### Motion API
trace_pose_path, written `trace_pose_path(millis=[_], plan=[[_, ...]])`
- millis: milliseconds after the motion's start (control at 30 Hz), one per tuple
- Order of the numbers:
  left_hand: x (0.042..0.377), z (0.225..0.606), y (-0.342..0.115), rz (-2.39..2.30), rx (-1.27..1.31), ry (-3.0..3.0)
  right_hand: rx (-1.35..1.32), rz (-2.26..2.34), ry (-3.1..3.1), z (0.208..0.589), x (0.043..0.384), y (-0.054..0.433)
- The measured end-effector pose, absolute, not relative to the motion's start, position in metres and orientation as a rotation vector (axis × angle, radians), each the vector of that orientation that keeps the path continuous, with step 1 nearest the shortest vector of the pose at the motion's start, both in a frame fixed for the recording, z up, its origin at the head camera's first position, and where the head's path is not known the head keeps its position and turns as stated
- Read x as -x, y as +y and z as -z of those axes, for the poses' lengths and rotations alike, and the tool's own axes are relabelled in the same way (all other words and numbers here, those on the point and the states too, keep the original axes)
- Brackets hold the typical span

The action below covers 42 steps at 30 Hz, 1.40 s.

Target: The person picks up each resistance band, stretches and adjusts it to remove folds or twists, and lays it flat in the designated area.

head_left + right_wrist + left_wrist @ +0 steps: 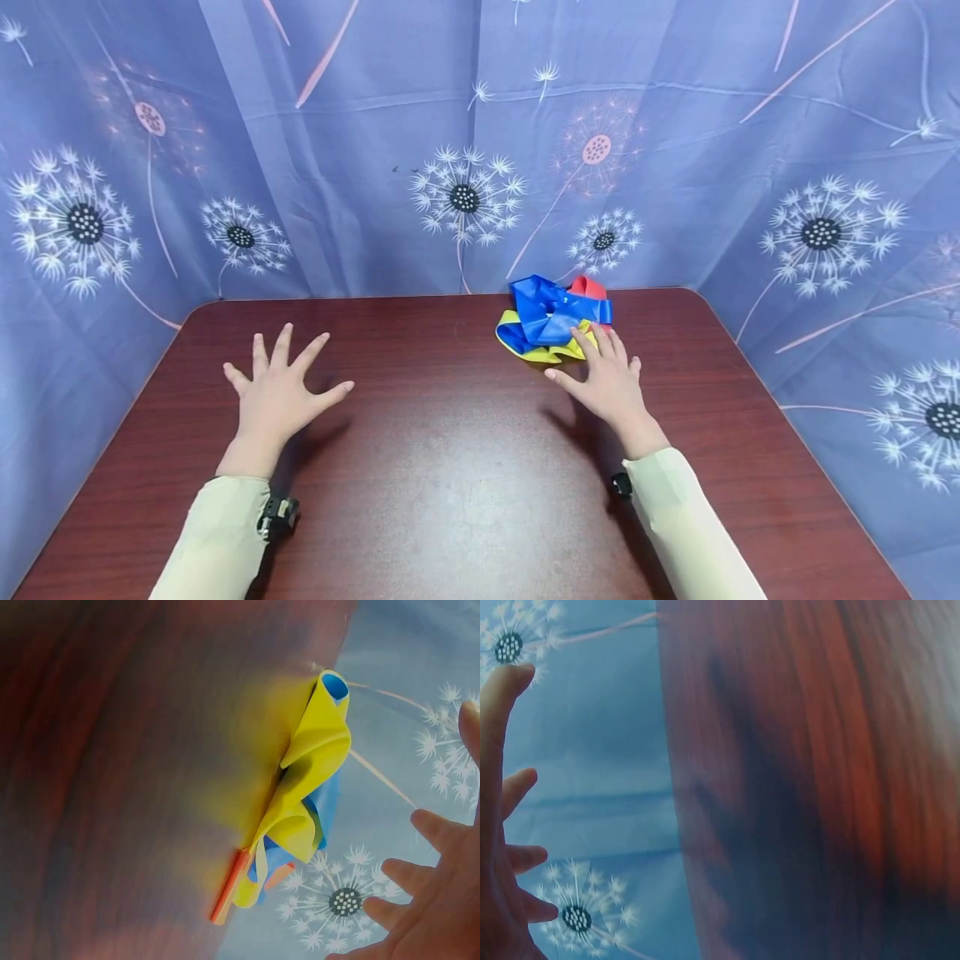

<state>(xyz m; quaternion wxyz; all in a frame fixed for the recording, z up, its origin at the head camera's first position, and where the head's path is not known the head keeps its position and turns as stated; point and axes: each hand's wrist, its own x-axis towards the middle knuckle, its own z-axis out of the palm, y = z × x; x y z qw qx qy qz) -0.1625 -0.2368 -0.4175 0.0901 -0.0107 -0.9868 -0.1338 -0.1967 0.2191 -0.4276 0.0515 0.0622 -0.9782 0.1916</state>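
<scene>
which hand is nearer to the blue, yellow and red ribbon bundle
Right. The right hand is just on the near side of the ribbon bundle, partly overlapping it in the head view; the left hand is over the table, well to the bundle's left.

No readable text, labels, numbers

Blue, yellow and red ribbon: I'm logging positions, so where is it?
In the head view, the crumpled blue, yellow and red ribbon lies right of centre at the far edge of the dark-red table, just beyond the right hand.
</scene>
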Motion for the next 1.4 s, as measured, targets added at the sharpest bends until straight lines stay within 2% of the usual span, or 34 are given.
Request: trace_pose_path(millis=[500, 1400], plan=[[0.178, 0.421, -0.183, 0.463, 0.158, -2.897, -0.287, -0.756, -2.854, 0.429, 0.202, 0.204], [0.211, 0.415, -0.105, 0.594, 0.406, -2.919, -0.177, -0.880, -2.924, 0.434, 0.240, 0.205]])
